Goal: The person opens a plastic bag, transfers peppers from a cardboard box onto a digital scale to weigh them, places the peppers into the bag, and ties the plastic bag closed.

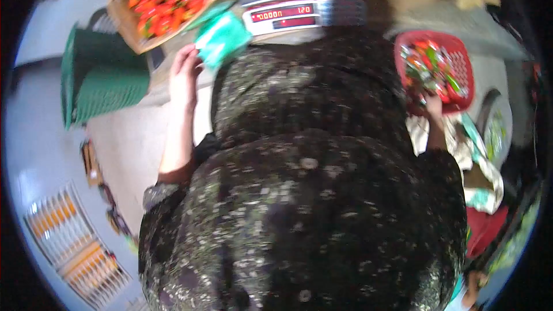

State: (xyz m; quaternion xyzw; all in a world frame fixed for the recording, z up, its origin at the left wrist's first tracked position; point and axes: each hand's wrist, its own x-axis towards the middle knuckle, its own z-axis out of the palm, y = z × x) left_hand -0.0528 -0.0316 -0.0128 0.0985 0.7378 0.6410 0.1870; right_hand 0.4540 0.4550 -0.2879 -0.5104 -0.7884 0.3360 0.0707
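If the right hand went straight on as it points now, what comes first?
Most likely the red and green peppers in the red perforated plastic basket: the bare right hand is at the basket's near side. Blur and unclear depth hide any present contact.

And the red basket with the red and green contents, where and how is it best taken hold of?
I would take the red basket by its right rim, coming from above and from the right. Its top is open, and on that side the bare, perforated wall shows, while the contents lie more toward the left and middle.
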